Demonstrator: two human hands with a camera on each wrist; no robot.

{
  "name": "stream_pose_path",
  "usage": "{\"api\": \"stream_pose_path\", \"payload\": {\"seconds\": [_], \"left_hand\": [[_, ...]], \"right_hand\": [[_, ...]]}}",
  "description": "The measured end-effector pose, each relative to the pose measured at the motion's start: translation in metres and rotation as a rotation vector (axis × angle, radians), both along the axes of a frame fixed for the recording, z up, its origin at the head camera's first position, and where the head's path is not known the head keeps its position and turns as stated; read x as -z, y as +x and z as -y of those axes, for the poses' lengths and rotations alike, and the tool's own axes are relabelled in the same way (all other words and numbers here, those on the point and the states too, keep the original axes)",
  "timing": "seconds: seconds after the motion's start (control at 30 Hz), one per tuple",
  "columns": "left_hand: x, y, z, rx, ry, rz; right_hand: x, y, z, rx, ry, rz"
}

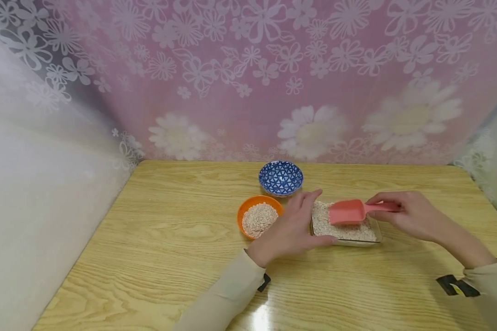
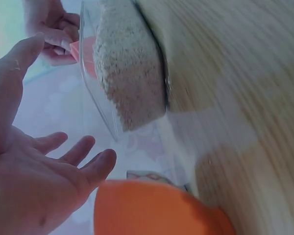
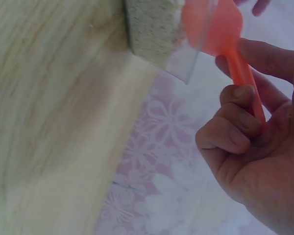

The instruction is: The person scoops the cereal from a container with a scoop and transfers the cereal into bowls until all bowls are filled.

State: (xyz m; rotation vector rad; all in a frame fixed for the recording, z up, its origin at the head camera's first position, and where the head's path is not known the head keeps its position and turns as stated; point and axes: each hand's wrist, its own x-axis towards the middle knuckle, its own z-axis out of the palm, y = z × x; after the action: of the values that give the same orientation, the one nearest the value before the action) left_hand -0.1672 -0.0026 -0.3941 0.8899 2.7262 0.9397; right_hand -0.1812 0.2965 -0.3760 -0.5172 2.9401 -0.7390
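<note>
My right hand (image 1: 416, 215) grips the handle of a coral-pink scoop (image 1: 347, 211); in the right wrist view the fingers curl round that handle (image 3: 243, 73). The scoop's blade is at the oat flakes (image 1: 324, 227) in a clear rectangular container (image 1: 358, 243); how deep it sits is hard to tell. At the container's left end is my left hand (image 1: 290, 230), thumb and fingers spread, holding nothing. The left wrist view shows a gap between these fingers and the container wall (image 2: 100, 110). Partly behind the left hand, an orange bowl (image 1: 240, 212) holds more oat flakes.
A blue-and-white patterned bowl (image 1: 280, 177) stands behind the orange bowl. Everything rests on a wood-grain table (image 1: 161, 239). A pink floral curtain (image 1: 240, 92) hangs along the table's back edge, with pale sheeting (image 1: 45, 184) at the left.
</note>
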Motion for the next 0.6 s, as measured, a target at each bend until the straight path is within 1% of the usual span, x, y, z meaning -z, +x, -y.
{"api": "stream_pose_path", "payload": {"seconds": [0.07,0.13,0.3,0.4,0.53,0.6], "left_hand": [[0.001,0.000,-0.004,-0.002,-0.010,-0.004],[0.002,0.001,-0.008,-0.011,-0.025,-0.008],[0.005,0.003,-0.017,-0.054,-0.066,-0.022],[0.008,0.003,-0.023,-0.082,-0.085,-0.023],[0.011,0.004,-0.030,-0.129,-0.090,0.009],[0.012,0.005,-0.033,-0.153,-0.088,0.026]], "right_hand": [[-0.002,0.001,-0.002,-0.013,0.020,-0.005],[-0.003,0.002,-0.005,-0.033,0.022,-0.038],[0.000,0.006,-0.015,-0.074,0.002,-0.189],[0.000,0.008,-0.020,-0.086,0.008,-0.261],[-0.005,0.009,-0.023,-0.110,0.046,-0.357],[-0.007,0.009,-0.023,-0.127,0.079,-0.420]]}}
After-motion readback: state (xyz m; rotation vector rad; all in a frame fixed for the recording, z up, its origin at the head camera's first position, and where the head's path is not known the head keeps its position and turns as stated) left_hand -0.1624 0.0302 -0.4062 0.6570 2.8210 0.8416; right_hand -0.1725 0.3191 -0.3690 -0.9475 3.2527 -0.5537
